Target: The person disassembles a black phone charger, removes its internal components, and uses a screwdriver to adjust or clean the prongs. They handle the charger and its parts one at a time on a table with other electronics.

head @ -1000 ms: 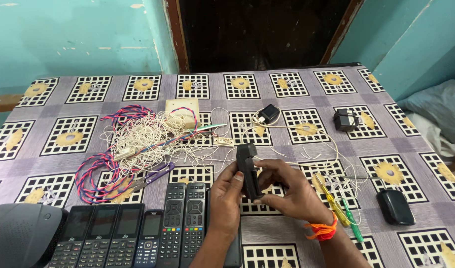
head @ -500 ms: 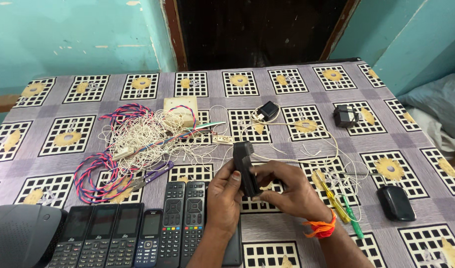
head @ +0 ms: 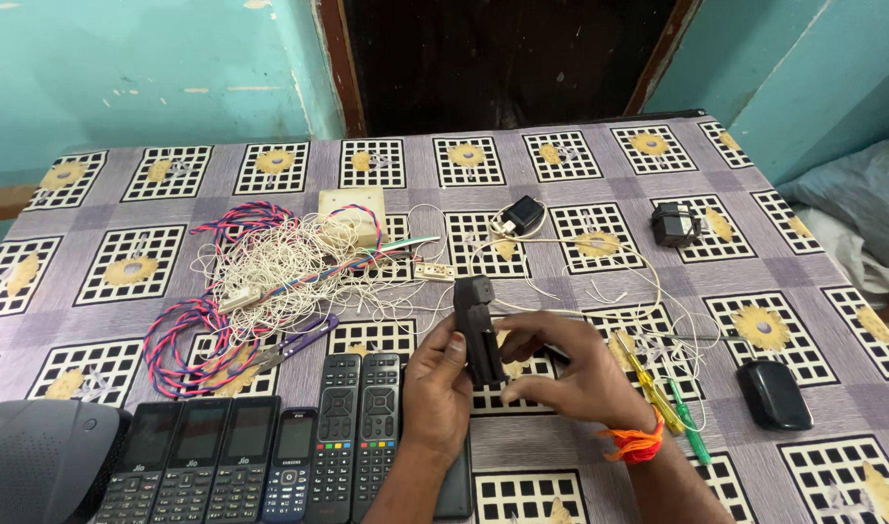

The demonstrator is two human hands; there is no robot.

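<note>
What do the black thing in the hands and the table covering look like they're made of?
The black device, held by both the left hand and right hand, looks like matte moulded plastic: dull sheen, hard edges. The table covering seems printed cloth or vinyl; I cannot tell which.

I see open cloth along the table's (head: pixel 580 456) far edge and in its far-left corner. Left of my hands, a tangle of white and coloured wires (head: pixel 270 272) blocks the middle, and a row of phones and remotes (head: pixel 270 456) lines the near edge. To the right, screwdrivers (head: pixel 658 393) and a black mouse (head: pixel 774 393) narrow the way
</note>
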